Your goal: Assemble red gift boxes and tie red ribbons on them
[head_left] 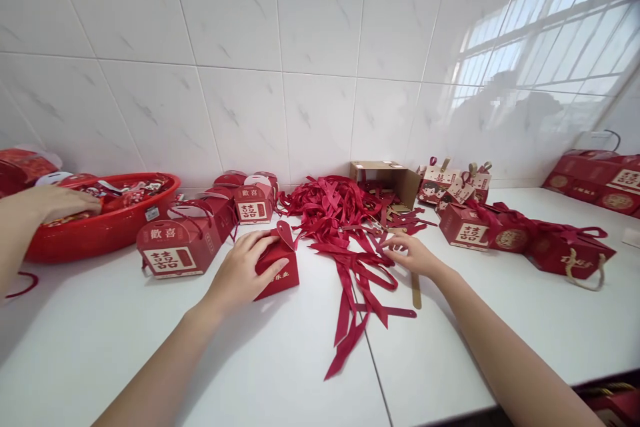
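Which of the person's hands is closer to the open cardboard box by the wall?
The right. The right hand lies in the ribbons just in front of the cardboard box; the left hand is farther left, resting on a small red box.

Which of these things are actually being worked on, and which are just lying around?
In hand: small red gift box under left hand; red ribbons at right hand.
Lying about: handled boxes, cardboard carton, red basket by another person's hand.
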`<control>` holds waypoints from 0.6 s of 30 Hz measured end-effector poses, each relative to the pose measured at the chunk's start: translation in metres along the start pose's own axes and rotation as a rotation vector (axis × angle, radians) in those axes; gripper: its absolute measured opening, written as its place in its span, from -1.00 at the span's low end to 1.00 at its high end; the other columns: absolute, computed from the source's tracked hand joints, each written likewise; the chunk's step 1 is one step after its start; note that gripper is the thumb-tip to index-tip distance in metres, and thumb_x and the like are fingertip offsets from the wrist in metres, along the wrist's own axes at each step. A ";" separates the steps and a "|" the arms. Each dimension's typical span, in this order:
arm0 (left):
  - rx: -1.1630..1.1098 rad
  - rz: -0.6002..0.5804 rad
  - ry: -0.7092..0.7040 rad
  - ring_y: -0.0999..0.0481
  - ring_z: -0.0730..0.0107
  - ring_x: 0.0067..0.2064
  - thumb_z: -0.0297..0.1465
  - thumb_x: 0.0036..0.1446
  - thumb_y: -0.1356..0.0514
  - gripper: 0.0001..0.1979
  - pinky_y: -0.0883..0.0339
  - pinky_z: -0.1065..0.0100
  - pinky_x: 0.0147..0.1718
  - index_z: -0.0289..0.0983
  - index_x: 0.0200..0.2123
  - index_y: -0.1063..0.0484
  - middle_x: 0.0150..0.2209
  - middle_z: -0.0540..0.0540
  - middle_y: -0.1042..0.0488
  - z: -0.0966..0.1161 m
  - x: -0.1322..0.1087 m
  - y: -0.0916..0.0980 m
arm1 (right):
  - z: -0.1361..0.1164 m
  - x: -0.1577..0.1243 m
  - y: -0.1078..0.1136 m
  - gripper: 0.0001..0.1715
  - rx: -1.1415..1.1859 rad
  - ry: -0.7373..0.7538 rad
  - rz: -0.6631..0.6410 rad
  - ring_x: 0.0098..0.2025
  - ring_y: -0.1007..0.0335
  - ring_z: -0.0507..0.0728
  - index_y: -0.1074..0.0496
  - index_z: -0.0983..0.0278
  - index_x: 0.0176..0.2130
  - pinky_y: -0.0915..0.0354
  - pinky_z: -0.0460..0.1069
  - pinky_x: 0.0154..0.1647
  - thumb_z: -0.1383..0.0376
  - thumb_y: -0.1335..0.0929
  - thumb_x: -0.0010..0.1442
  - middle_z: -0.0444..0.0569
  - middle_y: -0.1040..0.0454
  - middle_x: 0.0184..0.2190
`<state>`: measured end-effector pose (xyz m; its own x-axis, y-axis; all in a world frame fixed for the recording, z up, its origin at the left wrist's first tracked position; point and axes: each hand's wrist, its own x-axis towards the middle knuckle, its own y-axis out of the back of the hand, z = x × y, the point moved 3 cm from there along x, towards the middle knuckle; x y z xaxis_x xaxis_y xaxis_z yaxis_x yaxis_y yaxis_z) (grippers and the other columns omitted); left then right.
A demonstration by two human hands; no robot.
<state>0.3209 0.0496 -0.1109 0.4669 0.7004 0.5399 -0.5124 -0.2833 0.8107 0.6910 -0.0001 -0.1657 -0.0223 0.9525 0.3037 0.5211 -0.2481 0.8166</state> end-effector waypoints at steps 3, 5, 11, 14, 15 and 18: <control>-0.036 0.009 -0.018 -0.33 0.07 0.13 -0.09 0.17 -0.10 -0.53 -0.25 0.07 0.11 -0.25 0.03 -0.39 0.09 -0.20 -0.38 0.001 -0.001 -0.002 | 0.005 -0.002 0.005 -0.64 -0.020 -0.027 -0.042 -0.11 -0.40 0.18 -0.54 0.13 -0.16 -0.33 0.04 -0.07 0.06 -0.42 0.04 -0.02 -0.47 -0.16; -0.068 0.006 -0.017 -0.33 0.09 0.13 -0.09 0.17 -0.11 -0.55 -0.25 0.07 0.12 -0.23 0.02 -0.40 0.11 -0.18 -0.37 0.003 -0.002 -0.004 | 0.011 -0.001 0.006 -0.62 -0.040 -0.093 -0.011 -0.12 -0.40 0.19 -0.54 0.18 -0.17 -0.32 0.06 -0.08 0.03 -0.38 0.08 0.02 -0.48 -0.18; -0.177 -0.006 -0.022 -0.31 0.10 0.18 -0.09 0.16 -0.13 -0.56 -0.25 0.08 0.15 -0.15 0.04 -0.44 0.16 -0.13 -0.33 0.010 -0.005 -0.010 | 0.024 0.003 -0.003 -0.56 -0.094 -0.336 0.208 -0.18 -0.36 0.30 -0.45 0.27 -0.43 -0.28 0.14 -0.19 -0.06 -0.33 0.07 0.11 -0.45 -0.34; -0.192 -0.020 -0.031 -0.29 0.09 0.20 -0.10 0.16 -0.14 -0.57 -0.24 0.06 0.16 -0.14 0.02 -0.46 0.16 -0.12 -0.35 0.012 -0.005 -0.011 | 0.024 0.004 -0.010 -0.72 -0.044 -0.368 0.276 -0.13 -0.34 0.32 -0.41 0.25 -0.52 -0.26 0.11 -0.19 0.09 -0.42 -0.04 0.09 -0.45 -0.33; -0.191 -0.023 -0.033 -0.29 0.08 0.20 -0.10 0.16 -0.14 -0.57 -0.24 0.05 0.16 -0.14 0.02 -0.47 0.16 -0.12 -0.35 0.011 -0.005 -0.011 | 0.025 0.005 -0.011 -0.76 -0.009 -0.371 0.292 -0.15 -0.35 0.29 -0.41 0.24 -0.54 -0.25 0.09 -0.19 0.14 -0.42 -0.04 0.08 -0.45 -0.35; -0.191 -0.024 -0.045 -0.29 0.07 0.20 -0.10 0.16 -0.14 -0.58 -0.24 0.03 0.16 -0.14 0.02 -0.47 0.15 -0.12 -0.36 0.010 -0.004 -0.011 | 0.028 0.006 -0.010 -0.79 0.148 -0.369 0.330 -0.30 -0.39 0.20 -0.41 0.24 -0.54 -0.27 0.07 -0.26 0.16 -0.39 -0.01 0.02 -0.48 -0.42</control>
<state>0.3316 0.0435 -0.1204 0.5107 0.6740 0.5337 -0.6257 -0.1345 0.7684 0.7093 0.0132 -0.1855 0.4525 0.8331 0.3182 0.5653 -0.5439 0.6201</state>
